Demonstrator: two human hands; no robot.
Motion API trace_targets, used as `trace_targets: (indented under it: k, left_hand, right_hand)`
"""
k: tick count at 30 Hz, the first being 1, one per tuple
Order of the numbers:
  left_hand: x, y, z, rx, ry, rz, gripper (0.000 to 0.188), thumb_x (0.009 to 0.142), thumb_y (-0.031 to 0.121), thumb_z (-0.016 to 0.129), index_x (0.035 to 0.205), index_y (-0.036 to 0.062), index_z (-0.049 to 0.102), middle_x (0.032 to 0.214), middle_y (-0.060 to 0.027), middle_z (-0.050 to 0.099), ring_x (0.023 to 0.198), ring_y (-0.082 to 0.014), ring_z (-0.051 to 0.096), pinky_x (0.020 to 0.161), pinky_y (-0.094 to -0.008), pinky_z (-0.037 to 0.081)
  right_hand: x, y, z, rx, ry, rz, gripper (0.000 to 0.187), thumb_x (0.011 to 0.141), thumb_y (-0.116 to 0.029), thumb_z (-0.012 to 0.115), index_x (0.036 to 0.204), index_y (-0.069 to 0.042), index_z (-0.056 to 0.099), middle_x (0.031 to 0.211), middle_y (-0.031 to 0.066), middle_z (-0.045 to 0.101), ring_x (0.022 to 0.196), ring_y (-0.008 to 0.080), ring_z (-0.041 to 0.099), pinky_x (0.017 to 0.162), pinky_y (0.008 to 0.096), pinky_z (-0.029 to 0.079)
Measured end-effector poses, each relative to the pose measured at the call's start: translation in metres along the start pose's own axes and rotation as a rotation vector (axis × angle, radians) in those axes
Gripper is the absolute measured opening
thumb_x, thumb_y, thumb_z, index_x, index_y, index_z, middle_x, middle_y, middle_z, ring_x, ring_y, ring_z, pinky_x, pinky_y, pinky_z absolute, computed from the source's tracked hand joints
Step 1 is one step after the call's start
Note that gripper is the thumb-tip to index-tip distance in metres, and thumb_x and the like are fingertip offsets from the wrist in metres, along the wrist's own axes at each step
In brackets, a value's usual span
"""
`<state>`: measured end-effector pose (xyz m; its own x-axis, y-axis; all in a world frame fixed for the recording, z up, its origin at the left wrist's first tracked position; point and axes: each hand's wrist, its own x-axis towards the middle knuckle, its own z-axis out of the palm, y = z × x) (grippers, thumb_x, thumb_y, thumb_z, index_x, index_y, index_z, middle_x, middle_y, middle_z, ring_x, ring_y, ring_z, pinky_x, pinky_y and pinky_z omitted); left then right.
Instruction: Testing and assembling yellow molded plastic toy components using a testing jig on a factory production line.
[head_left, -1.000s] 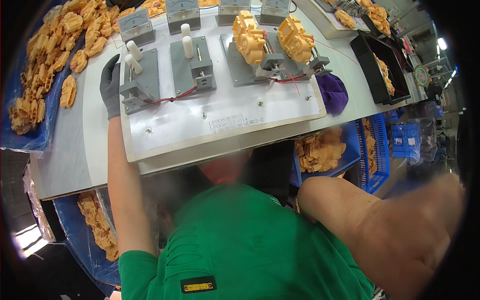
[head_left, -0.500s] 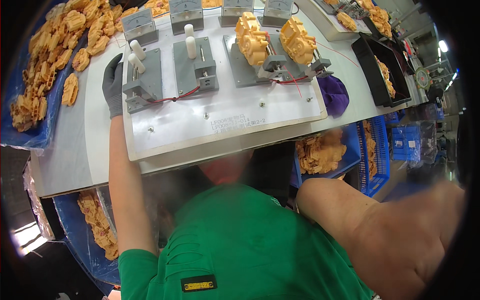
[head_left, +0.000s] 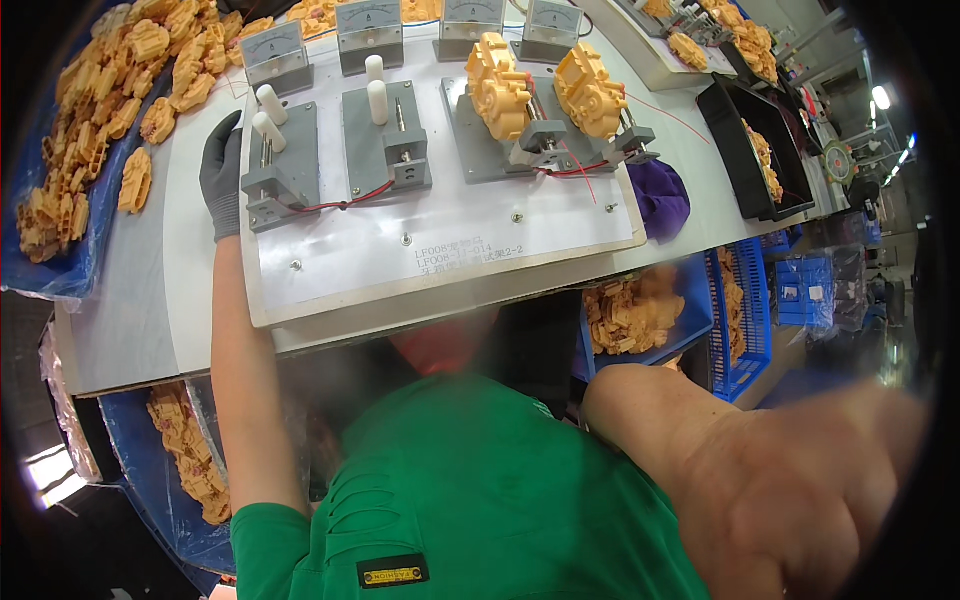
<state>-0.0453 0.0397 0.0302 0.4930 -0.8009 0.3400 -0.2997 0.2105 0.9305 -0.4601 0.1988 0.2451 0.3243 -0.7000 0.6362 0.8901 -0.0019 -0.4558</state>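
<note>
Got the left hand (head_left: 222, 175) in a grey glove, upper left of the frame, right at the left edge of the white board (head_left: 340, 270). Looks a bit bent at the fingers, with the tips tucked out of sight, so can't tell a real grip from a light touch. Would guess at steadying, going by the placement. Got the right hand (head_left: 800, 490) bare, blurry and way up close to the lens at lower right, loosely curled by the look of it. Can't make out anything in it, can't rule anything out either.

Up on the board, top middle of the frame: see grey mounts (head_left: 362, 150) at left with bare white pegs (head_left: 268, 130) sticking up, then two yellow casings (head_left: 500, 90) propped at a tilt on the mounts at right, probably to sit firmly there. Note red wires (head_left: 350, 200) strung low along the front, likely to stay out of the way. Find the meters (head_left: 275, 55) lined up behind, dials forward, presumably for easy reading.

Further out, spot a blue bin (head_left: 95, 235) heaped with casings at far upper left, plus a black tray (head_left: 728, 150) and a purple bundle (head_left: 660, 200) toward the right of the desk (head_left: 190, 290), maybe for easy reach.
</note>
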Motion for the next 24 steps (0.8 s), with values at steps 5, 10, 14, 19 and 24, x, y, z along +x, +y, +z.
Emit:
trace_targets:
  k: [5, 10, 14, 19, 24]
  left_hand:
    - [0.003, -0.007, -0.004, -0.035, 0.002, 0.014, 0.028, 0.098, 0.012, 0.054, 0.123, 0.0010, 0.062, 0.113, -0.0069, 0.065, 0.099, -0.0114, 0.059, 0.090, -0.0247, 0.046]
    - [0.001, 0.001, 0.000, -0.014, 0.013, -0.003, 0.029, 0.098, 0.012, 0.053, 0.123, 0.0011, 0.061, 0.114, -0.0074, 0.065, 0.100, -0.0118, 0.059, 0.091, -0.0247, 0.046]
    - [0.000, 0.002, 0.001, -0.020, 0.000, 0.007, 0.029, 0.098, 0.011, 0.053, 0.124, 0.0009, 0.061, 0.116, -0.0081, 0.065, 0.102, -0.0124, 0.059, 0.092, -0.0253, 0.046]
    - [0.004, -0.007, -0.004, -0.004, 0.003, 0.011, 0.029, 0.098, 0.011, 0.053, 0.124, 0.0004, 0.060, 0.117, -0.0083, 0.064, 0.102, -0.0126, 0.059, 0.093, -0.0256, 0.046]
    - [0.007, -0.014, -0.004, -0.053, -0.034, 0.013, 0.029, 0.098, 0.011, 0.053, 0.124, 0.0002, 0.060, 0.118, -0.0090, 0.064, 0.104, -0.0132, 0.059, 0.094, -0.0262, 0.046]
  right_hand:
    - [0.008, 0.008, 0.000, 0.002, -0.011, 0.016, 0.031, 0.096, -0.028, 0.051, 0.070, -0.011, 0.047, 0.056, 0.0002, 0.053, 0.050, 0.0107, 0.049, 0.100, 0.0471, 0.038]
    - [0.006, 0.010, 0.001, 0.004, -0.006, 0.025, 0.031, 0.096, -0.028, 0.051, 0.070, -0.011, 0.047, 0.056, 0.0002, 0.053, 0.050, 0.0105, 0.049, 0.101, 0.0472, 0.038]
    - [0.010, 0.009, -0.003, 0.007, -0.012, 0.032, 0.031, 0.096, -0.028, 0.050, 0.070, -0.011, 0.047, 0.056, 0.0003, 0.053, 0.049, 0.0104, 0.049, 0.102, 0.0473, 0.038]
    - [0.010, 0.004, -0.007, 0.020, -0.015, 0.040, 0.031, 0.096, -0.028, 0.050, 0.070, -0.011, 0.047, 0.056, 0.0004, 0.053, 0.049, 0.0102, 0.049, 0.103, 0.0474, 0.038]
    - [0.002, 0.003, -0.003, 0.031, 0.001, 0.044, 0.031, 0.096, -0.028, 0.050, 0.071, -0.011, 0.047, 0.055, 0.0004, 0.053, 0.049, 0.0101, 0.049, 0.104, 0.0475, 0.038]
